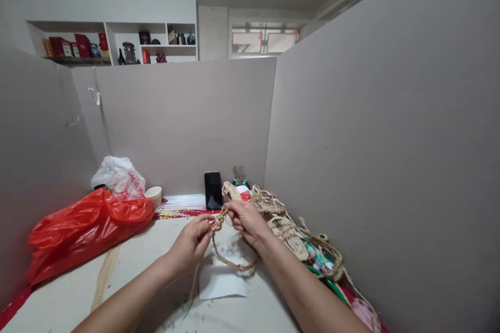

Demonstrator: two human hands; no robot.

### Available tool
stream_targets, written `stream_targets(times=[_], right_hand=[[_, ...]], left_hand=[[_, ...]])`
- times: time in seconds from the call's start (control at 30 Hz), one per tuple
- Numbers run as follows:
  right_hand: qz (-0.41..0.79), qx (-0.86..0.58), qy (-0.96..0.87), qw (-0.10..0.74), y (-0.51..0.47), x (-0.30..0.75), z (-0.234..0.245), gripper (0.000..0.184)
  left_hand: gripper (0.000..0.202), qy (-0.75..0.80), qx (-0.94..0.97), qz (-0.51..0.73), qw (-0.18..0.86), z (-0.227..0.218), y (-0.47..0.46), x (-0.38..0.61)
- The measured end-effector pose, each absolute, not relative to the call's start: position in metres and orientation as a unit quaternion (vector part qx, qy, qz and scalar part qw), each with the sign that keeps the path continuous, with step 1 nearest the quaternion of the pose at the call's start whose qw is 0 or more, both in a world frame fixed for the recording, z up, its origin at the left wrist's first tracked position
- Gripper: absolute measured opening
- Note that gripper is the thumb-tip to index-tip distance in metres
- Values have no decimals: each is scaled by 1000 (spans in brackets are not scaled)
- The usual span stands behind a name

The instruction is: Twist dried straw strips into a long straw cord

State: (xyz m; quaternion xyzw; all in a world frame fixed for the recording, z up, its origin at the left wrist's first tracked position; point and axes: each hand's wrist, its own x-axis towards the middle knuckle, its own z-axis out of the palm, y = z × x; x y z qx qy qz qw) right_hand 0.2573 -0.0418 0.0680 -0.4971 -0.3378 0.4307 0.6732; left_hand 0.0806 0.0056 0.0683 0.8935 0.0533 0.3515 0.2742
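Observation:
Both hands meet over the middle of the table. My left hand (192,242) is closed, pinching a braided straw rope (230,263) near its upper end. My right hand (244,220) is closed too, fingers curled round the same rope just to the right. The rope hangs from the hands in a loop that rests on a white sheet of paper (222,282). Behind my right hand lies a heap of woven straw pieces (282,221) along the right partition.
A red plastic bag (84,229) lies at left, with a white bag (117,176) and a paper cup (153,195) behind it. A black phone (213,190) leans on the back partition. Green-handled tools (326,273) lie at right. Grey partitions enclose the table.

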Motion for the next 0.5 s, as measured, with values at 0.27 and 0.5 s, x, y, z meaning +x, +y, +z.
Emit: stream_targets(times=[0.27,0.5], right_hand=[[361,-534,-369,670,-32,256,51,21],[329,-614,-458,553,-6,243,40,15]], left_hand=[[29,191,750,296,560,36,-14,97],[19,291,547,299,726,13,-13,106]])
